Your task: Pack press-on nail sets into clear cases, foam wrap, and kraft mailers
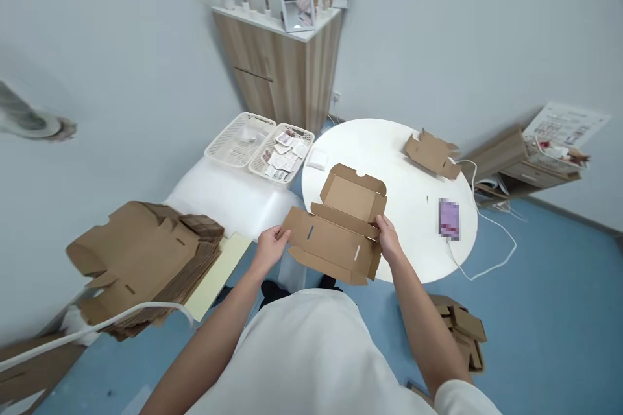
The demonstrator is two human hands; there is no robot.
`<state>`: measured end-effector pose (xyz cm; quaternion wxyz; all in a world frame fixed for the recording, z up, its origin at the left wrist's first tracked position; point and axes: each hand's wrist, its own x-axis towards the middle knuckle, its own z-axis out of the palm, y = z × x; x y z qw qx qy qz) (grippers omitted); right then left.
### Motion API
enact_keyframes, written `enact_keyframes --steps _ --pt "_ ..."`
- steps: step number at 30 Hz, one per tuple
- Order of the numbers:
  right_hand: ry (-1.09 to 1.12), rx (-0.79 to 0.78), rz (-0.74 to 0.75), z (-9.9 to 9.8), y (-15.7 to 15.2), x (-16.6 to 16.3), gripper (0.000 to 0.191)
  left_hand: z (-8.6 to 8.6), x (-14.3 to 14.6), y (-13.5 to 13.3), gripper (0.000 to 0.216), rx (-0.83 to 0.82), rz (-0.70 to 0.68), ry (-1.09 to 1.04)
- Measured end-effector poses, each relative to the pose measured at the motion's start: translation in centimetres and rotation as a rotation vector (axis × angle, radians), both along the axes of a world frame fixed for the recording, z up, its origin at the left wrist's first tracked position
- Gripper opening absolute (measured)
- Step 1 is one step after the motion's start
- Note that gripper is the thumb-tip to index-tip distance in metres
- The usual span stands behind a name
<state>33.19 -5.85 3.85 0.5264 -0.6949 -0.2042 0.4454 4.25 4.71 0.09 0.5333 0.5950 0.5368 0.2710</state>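
Note:
A partly folded cardboard box (pixel 335 237) is held over the near edge of the round white table (pixel 363 142). Its lid panel leans up on the far side, and two slots show in the near panel. My left hand (pixel 270 248) pinches the left end of the cardboard. On the right side, my right hand (pixel 388 238) grips the flaps near the fold, its thumb on top. Another cardboard blank (pixel 432 153) lies at the table's far right. A tall stack of flat cardboard blanks (pixel 146 259) stands to the left of my left arm.
Two white baskets (pixel 239 141), one with small packets (pixel 287 154), rest on a white covered surface (pixel 219 194). A phone (pixel 448 219) with a cable (pixel 506 253) lies on the table. Folded boxes (pixel 462 331) sit on the floor at right. A wooden cabinet (pixel 277 65) stands behind.

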Motion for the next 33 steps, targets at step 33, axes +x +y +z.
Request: enact_keyframes --steps 33 --pt "-0.397 -0.485 -0.283 -8.7 -7.4 7.5 0.069 -4.7 16.6 2.4 0.074 0.453 -0.519 0.458"
